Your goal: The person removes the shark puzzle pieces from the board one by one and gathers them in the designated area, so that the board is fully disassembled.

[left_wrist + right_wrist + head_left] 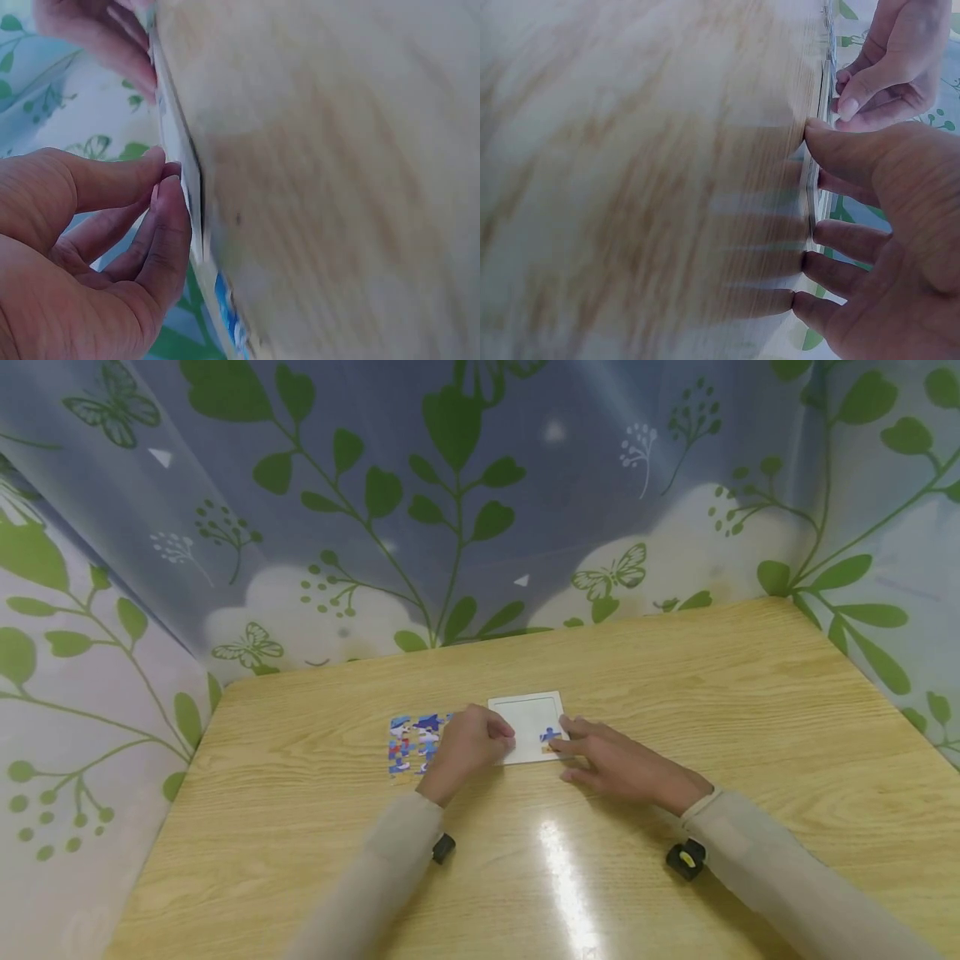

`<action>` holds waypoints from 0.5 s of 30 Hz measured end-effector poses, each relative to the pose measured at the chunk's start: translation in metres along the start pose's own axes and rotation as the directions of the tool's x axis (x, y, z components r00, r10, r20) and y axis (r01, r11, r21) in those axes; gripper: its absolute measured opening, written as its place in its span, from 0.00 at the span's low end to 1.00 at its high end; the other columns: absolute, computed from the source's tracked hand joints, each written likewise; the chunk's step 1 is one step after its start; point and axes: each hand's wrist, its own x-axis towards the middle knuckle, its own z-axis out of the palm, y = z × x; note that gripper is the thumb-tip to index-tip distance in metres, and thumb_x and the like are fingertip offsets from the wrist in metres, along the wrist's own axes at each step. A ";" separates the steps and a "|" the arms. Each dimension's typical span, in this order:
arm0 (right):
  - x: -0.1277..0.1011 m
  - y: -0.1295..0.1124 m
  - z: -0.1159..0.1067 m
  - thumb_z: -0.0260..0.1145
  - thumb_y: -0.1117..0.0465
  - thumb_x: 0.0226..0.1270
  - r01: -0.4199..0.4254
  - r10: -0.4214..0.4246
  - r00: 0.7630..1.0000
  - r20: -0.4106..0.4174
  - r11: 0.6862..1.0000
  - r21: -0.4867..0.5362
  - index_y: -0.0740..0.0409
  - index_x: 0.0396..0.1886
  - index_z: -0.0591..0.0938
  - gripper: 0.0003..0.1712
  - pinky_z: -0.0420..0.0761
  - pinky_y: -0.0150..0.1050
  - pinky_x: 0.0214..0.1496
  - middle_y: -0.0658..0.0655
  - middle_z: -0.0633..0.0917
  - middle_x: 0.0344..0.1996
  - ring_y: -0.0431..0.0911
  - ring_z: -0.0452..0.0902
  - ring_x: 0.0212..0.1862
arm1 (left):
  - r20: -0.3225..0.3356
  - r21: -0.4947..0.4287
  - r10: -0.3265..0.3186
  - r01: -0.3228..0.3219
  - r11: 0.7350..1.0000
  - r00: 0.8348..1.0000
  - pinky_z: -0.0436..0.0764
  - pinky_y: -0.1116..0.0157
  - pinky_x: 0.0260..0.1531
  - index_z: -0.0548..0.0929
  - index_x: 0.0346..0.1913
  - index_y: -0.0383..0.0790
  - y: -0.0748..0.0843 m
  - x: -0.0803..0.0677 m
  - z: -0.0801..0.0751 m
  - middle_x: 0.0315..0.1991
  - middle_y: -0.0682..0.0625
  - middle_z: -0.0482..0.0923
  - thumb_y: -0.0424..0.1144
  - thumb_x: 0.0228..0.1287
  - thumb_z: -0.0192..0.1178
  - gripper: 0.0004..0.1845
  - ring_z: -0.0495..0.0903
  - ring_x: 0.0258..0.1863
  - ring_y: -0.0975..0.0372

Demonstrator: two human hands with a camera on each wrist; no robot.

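Observation:
A white square puzzle board [521, 714] with a thin dark border line lies on the table. On its lower right part sit blue and tan puzzle pieces [550, 735]. My left hand [474, 742] is over the board's left edge, thumb and fingertips brought together; whether a small piece is between them is hidden. With fingers spread, my right hand [615, 760] touches the board's right edge, one finger beside the placed pieces. In the right wrist view the fingertips [817, 307] of that hand rest on the tabletop. Partly behind the left hand are several loose puzzle pieces [401, 747] in rows.
The wooden table [300, 843] runs back to a curtain [360, 552] printed with leaves and butterflies, which also hangs along both sides. Black wrist devices [686, 859] sit below the sleeves. Light glares on the tabletop in front of the board.

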 end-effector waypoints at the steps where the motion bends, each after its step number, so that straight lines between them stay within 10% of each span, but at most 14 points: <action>1: 0.000 0.000 0.000 0.67 0.60 0.73 0.000 0.000 1.000 0.000 1.000 -0.002 0.68 0.67 0.76 0.27 0.65 0.64 0.69 0.79 0.64 0.70 0.70 0.60 0.72 | 0.004 -0.004 0.014 -0.014 1.000 1.000 0.82 0.64 0.36 0.90 0.35 0.36 0.001 0.001 0.002 0.31 0.49 0.87 0.31 0.60 0.70 0.02 0.83 0.31 0.61; 15: 0.000 0.002 0.000 0.67 0.60 0.72 0.032 -0.032 0.999 -0.011 0.999 -0.010 0.69 0.66 0.76 0.27 0.65 0.63 0.69 0.78 0.65 0.70 0.69 0.61 0.72 | 0.018 -0.029 0.032 -0.031 0.999 0.999 0.83 0.65 0.36 0.91 0.38 0.36 0.017 0.010 0.024 0.33 0.48 0.88 0.31 0.61 0.70 0.04 0.85 0.33 0.61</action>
